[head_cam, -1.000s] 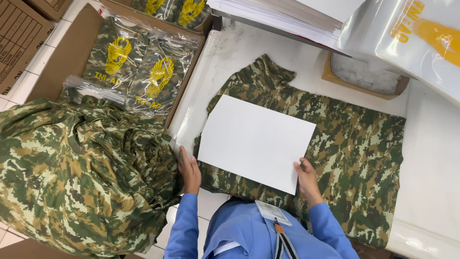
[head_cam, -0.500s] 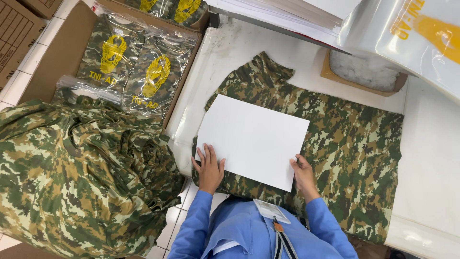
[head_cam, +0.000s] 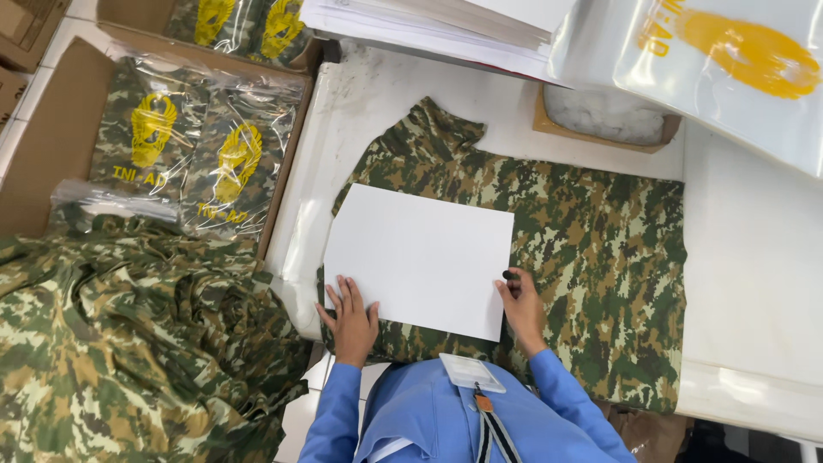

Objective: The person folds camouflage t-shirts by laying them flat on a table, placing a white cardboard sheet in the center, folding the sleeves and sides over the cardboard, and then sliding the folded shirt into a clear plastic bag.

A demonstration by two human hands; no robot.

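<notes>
A camouflage shirt (head_cam: 591, 257) lies flat on the white table (head_cam: 754, 274). On top of it rests a white rectangular sheet (head_cam: 420, 257). My left hand (head_cam: 350, 319) lies flat, fingers spread, on the sheet's near left corner and the shirt's edge. My right hand (head_cam: 521, 304) rests at the sheet's near right edge, fingers curled against it, with a small dark thing at the fingertips. I wear blue sleeves.
A heap of camouflage garments (head_cam: 129, 343) lies at the left. A cardboard box (head_cam: 51, 146) holds bagged camouflage shirts (head_cam: 206, 154) with yellow prints. A stack of white sheets (head_cam: 446, 26), clear printed bags (head_cam: 711, 60) and a small cardboard tray (head_cam: 609, 116) sit at the table's far side.
My left hand moved from the shirt's left edge onto the sheet's near left corner. The sheet shifted slightly left and squared up on the shirt.
</notes>
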